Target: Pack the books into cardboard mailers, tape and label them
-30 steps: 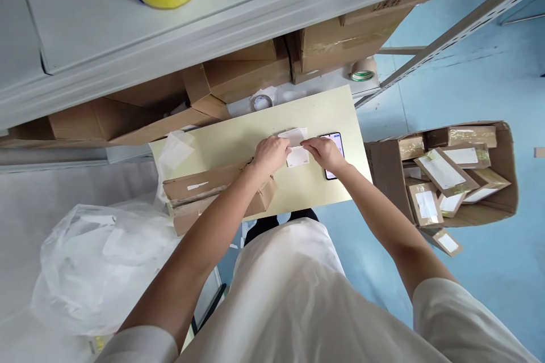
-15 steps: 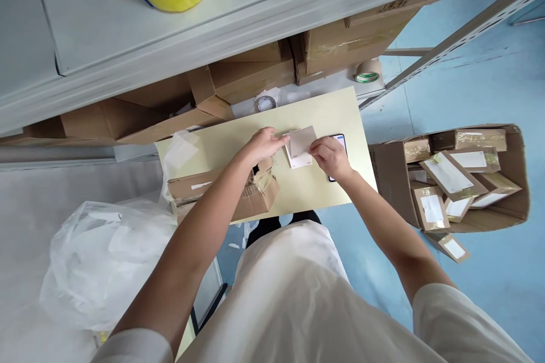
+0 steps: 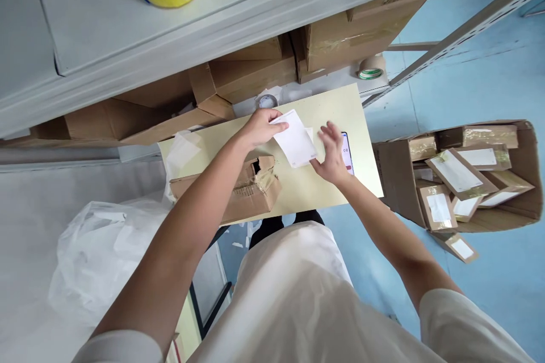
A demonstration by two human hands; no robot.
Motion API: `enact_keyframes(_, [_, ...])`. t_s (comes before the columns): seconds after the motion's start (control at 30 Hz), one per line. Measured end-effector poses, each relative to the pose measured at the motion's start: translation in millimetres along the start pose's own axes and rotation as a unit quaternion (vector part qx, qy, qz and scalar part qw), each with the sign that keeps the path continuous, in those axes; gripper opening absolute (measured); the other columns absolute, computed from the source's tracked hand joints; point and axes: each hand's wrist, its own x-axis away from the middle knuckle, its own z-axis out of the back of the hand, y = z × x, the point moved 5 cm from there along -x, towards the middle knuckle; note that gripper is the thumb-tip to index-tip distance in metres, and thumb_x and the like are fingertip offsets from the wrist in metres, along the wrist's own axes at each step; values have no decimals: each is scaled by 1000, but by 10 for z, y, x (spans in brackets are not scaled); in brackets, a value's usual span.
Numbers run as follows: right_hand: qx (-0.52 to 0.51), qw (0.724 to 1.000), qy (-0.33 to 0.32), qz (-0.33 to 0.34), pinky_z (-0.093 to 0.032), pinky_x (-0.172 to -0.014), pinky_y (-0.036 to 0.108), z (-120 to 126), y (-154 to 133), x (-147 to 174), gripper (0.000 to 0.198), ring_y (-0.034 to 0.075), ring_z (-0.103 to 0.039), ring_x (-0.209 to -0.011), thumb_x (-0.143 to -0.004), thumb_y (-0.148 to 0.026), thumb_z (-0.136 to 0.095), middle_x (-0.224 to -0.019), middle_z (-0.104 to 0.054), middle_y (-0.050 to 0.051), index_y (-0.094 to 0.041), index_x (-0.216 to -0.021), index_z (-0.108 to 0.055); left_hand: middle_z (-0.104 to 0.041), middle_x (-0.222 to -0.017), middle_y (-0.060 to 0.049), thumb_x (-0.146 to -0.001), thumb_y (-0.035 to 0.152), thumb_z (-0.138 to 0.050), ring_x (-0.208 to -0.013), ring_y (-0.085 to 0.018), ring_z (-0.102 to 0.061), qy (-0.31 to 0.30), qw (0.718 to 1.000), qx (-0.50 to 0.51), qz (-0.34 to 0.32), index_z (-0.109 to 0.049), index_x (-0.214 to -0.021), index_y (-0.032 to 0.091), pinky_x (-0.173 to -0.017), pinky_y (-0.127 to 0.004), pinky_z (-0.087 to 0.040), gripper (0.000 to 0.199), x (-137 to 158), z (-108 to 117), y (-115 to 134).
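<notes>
White rectangular paper label point(image 3: 294, 140) is pinched in the left hand point(image 3: 263, 126) over the pale-yellow counter point(image 3: 366, 173); the right hand point(image 3: 332, 160), fingers loosely spread, is at its lower corner, contact unclear, beside a lit black-edged phone point(image 3: 348, 154)

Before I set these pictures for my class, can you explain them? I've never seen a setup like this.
There's no machine, just one person's bare left hand and right hand. The camera is worn on that person's head, looking forward and down, so their shirt fills the bottom. On the table lie a carton, a phone and, at the left end, some wrap. The left hand holds a sheet by its upper end. The right hand is open near the lower end; whether it touches the sheet is hard to tell.
</notes>
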Motion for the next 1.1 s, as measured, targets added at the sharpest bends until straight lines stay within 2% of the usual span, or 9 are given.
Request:
enact_keyframes(0.1, [-119, 989, -69, -50, -33, -107, 56, -66, 52, -169, 73, 35, -31, -139, -74, -59, -67, -145, -42, 14, -25, -135, -45, -62, -75, 0, -74, 27, -64, -68, -13, -56, 3, 999, -32, -42, -64, -81, 16, -65, -26, -44, 13, 149, 140, 244])
enact_keyframes(0.27, [-231, 960, -143, -71, -36, -102, 49, -161, -26, -375, 41, 28, -59, -108, -79, -61, -60, -109, -68, 8, -24, -95, -68, -60, -76, -1, -81, 27, -57, -72, -14, -56, 113, 980, -128, -106, -62, -83, 16, -66, -27, -45, 12, 261, 377, 451])
enact_keyframes(0.4, [-231, 960, -126, -93, -40, -93, 44, -206, -78, -431, 45, 23, -59, -89, -83, -64, -53, -88, -68, 5, -21, -86, -67, -62, -86, -5, -84, 28, -54, -83, -20, -59, 172, 946, -237, -140, -62, -90, 17, -78, -35, -47, 15, 327, 498, 474])
enact_keyframes(0.53, [-213, 966, -125, -75, -38, -91, 40, -247, -114, -479, 43, 18, -55, -76, -88, -60, -48, -75, -63, 1, -21, -79, -64, -58, -119, -11, -81, 31, -62, -115, -29, -51, 212, 884, -351, -223, -57, -116, 21, -100, -45, -37, 37, 488, 436, 697])
enact_keyframes(0.63, [-209, 967, -141, -44, -39, -88, 38, -259, -153, -512, 42, 16, -52, -72, -90, -56, -47, -69, -58, 0, -20, -74, -61, -56, -130, -11, -77, 35, -68, -129, -33, -41, 107, 843, -427, -310, -54, -126, 24, -108, -53, -24, 52, 525, 150, 821])
enact_keyframes(0.7, [-206, 967, -145, -24, -39, -83, 36, -258, -177, -525, 41, 16, -50, -70, -91, -54, -47, -67, -57, 0, -20, -71, -59, -63, -121, -9, -79, 34, -65, -126, -33, -45, 3, 816, -458, -351, -59, -122, 25, -108, -58, -18, 44, 505, -56, 789])
enact_keyframes(0.77, [-199, 969, -145, -4, -39, -81, 35, -261, -196, -524, 38, 16, -50, -71, -92, -50, -48, -69, -59, 0, -20, -73, -60, -69, -105, -6, -84, 29, -60, -115, -29, -54, -54, 801, -475, -359, -66, -110, 26, -108, -60, -14, 27, 458, -165, 707])
enact_keyframes(0.9, [-181, 973, -146, 5, -40, -79, 34, -309, -182, -486, 34, 17, -53, -72, -94, -47, -45, -76, -64, 3, -20, -82, -62, -71, -82, -3, -87, 27, -55, -95, -24, -61, -65, 802, -491, -334, -72, -83, 24, -108, -58, -12, 18, 365, -164, 597])
enact_keyframes(1.1, [-163, 976, -146, -6, -38, -83, 36, -416, -96, -462, 40, 16, -51, -65, -95, -49, -41, -64, -58, -1, -20, -74, -58, -69, -74, -3, -84, 21, -54, -88, -23, -61, -73, 823, -488, -280, -68, -67, 20, -105, -56, -14, 22, 285, -174, 586])
